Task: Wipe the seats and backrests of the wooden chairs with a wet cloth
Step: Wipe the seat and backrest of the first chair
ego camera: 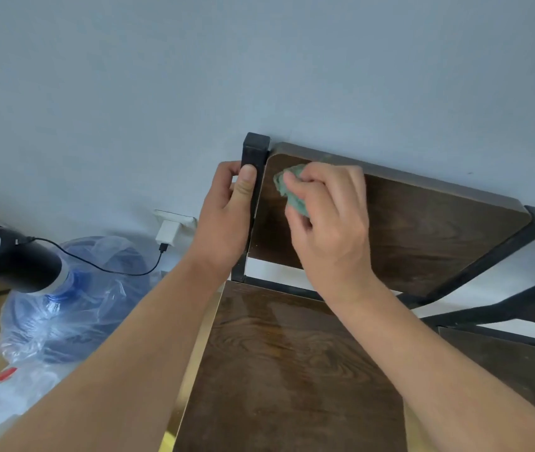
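A dark wooden chair stands against a grey wall. Its backrest panel [422, 230] sits between black metal posts, and its seat [279, 360] below shines with wet streaks. My left hand [227, 216] grips the left post [254, 151] near its top, thumb on the front face. My right hand [328, 220] presses a bunched green cloth [292, 187] against the upper left corner of the backrest. Most of the cloth is hidden under my fingers.
A second chair's seat [520, 363] and black frame [504, 308] sit close on the right. To the left stands a large water bottle wrapped in plastic [73, 305] with a black pump top [8, 259], its cable running to a white charger [168, 233] in a wall socket.
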`<state>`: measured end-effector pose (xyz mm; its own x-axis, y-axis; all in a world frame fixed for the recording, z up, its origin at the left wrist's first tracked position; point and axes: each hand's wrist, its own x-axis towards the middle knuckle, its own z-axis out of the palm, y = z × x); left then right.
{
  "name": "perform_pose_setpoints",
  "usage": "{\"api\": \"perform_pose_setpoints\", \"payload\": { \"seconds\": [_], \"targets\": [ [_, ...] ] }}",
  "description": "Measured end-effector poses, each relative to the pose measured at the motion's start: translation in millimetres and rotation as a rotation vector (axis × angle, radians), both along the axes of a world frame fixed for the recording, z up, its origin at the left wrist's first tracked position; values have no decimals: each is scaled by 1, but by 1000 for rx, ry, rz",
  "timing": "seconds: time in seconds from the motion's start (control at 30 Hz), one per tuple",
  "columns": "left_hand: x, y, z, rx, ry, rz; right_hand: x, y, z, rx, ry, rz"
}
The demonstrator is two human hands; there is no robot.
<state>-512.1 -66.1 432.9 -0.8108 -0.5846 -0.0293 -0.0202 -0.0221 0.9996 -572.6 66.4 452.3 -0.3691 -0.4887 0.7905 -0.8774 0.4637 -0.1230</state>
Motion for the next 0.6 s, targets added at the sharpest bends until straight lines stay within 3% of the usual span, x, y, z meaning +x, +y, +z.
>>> {"api": "perform_pose_setpoints", "payload": {
  "seconds": [0.07,0.2,0.27,0.33,0.47,0.53,0.6],
  "targets": [
    [0,-2,-1,14,5,-9,6,-11,-8,27,12,18],
    [-1,-2,-5,-23,-22,0,31,-4,-74,343,-72,173],
    [-1,-2,-5,-41,-16,-6,29,3,-82,492,-19,195],
    [-2,-2,-3,-51,-20,-5,22,4,-67,443,-35,191],
    [-1,-3,-3,-16,-20,-15,9,-4,-13,23,-65,4],
    [-1,-4,-4,-6,3,-14,9,-14,-16,15,-38,-1],
    [-2,-6,-6,9,18,-18,13,-18,-38,168,0,77]
  ]
}}
